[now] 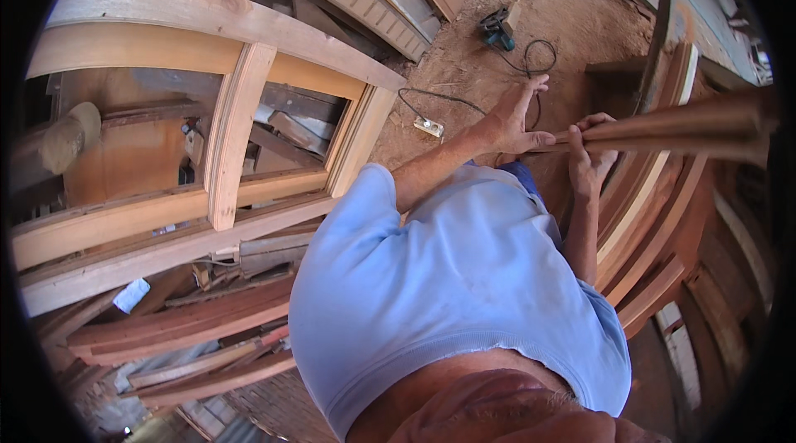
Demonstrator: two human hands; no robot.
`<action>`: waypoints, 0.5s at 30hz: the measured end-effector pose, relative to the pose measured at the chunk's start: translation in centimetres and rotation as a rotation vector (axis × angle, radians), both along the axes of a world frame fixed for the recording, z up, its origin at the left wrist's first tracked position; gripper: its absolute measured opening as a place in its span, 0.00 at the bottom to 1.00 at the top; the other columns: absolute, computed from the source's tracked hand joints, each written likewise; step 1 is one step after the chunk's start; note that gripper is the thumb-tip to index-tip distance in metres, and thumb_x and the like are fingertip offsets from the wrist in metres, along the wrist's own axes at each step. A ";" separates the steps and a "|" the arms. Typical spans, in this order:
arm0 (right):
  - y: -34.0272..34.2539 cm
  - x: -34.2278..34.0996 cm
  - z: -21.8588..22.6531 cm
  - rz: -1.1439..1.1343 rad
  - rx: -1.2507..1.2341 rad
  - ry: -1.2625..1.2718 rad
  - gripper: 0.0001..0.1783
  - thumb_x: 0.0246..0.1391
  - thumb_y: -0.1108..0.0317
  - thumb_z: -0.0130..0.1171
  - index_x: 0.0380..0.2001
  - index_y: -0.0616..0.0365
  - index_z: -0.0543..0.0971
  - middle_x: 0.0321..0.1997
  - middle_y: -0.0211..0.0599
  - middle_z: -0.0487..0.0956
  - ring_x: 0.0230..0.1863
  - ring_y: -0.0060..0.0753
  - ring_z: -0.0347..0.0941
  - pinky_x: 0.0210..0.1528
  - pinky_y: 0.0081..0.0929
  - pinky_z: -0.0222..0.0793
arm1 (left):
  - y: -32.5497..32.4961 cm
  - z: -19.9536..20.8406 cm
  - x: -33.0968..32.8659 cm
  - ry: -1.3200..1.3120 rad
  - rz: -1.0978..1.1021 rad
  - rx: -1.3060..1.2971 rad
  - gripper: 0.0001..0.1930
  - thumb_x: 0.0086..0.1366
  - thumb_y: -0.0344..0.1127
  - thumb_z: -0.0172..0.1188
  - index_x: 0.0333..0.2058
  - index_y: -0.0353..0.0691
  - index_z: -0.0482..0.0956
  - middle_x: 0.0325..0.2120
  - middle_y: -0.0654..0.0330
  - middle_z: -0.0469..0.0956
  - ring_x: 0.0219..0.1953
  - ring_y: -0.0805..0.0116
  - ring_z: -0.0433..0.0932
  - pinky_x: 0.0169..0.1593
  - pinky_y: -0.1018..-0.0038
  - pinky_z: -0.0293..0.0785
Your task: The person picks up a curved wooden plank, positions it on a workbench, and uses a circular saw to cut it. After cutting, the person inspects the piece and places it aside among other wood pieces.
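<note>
A long brown wooden strip (688, 127) with a grooved, moulded profile stretches from in front of my body out to the right. My right hand (594, 159) is wrapped round it near its narrow end. My left hand (516, 118) is beside that end with fingers spread. Its thumb reaches toward the tip of the strip; whether it touches cannot be made out. The strip's far end is blurred at the right rim.
A large pale wooden frame (236, 128) with crossbars stands at the left. A green power tool (497, 29) lies on the dusty floor with its black cord, near a white socket block (428, 126). Stacked boards (655, 219) flank my right side; reddish planks (182, 320) lie lower left.
</note>
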State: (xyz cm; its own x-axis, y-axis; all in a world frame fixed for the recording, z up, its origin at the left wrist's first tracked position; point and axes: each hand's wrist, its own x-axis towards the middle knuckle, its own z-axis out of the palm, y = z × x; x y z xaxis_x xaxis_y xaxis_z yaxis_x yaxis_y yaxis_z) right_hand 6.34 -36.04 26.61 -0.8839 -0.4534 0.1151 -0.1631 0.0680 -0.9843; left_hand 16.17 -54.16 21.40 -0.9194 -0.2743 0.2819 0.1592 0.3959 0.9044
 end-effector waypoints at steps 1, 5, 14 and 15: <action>-1.0 -1.8 -1.1 0.035 -0.006 -0.060 0.19 0.56 0.77 0.70 0.47 0.58 0.72 0.40 0.29 0.72 0.40 0.23 0.71 0.45 0.24 0.71 | -0.2 0.7 -1.3 0.015 0.033 -0.034 0.63 0.54 0.65 0.77 0.74 0.33 0.51 0.62 0.42 0.70 0.66 0.44 0.69 0.70 0.53 0.63; -4.8 -7.9 -4.3 0.283 0.034 -0.147 0.21 0.57 0.74 0.69 0.52 0.59 0.73 0.41 0.26 0.72 0.41 0.20 0.70 0.43 0.22 0.71 | -0.8 2.8 -6.4 0.171 0.174 -0.027 0.65 0.53 0.66 0.77 0.74 0.33 0.47 0.64 0.42 0.67 0.68 0.48 0.68 0.71 0.54 0.63; -16.8 -9.5 -6.7 0.730 -0.065 0.013 0.30 0.60 0.65 0.65 0.63 0.63 0.71 0.54 0.45 0.76 0.52 0.40 0.74 0.54 0.36 0.72 | -6.5 5.6 -10.7 0.275 0.401 0.374 0.31 0.68 0.28 0.67 0.66 0.36 0.63 0.40 0.61 0.76 0.45 0.73 0.79 0.49 0.75 0.77; -18.0 -9.3 -7.8 0.762 -0.038 -0.020 0.31 0.59 0.65 0.65 0.63 0.63 0.70 0.55 0.48 0.76 0.54 0.43 0.74 0.56 0.38 0.71 | -7.7 5.0 -10.4 0.287 0.430 0.340 0.27 0.68 0.27 0.66 0.63 0.36 0.65 0.38 0.62 0.76 0.43 0.74 0.78 0.46 0.75 0.77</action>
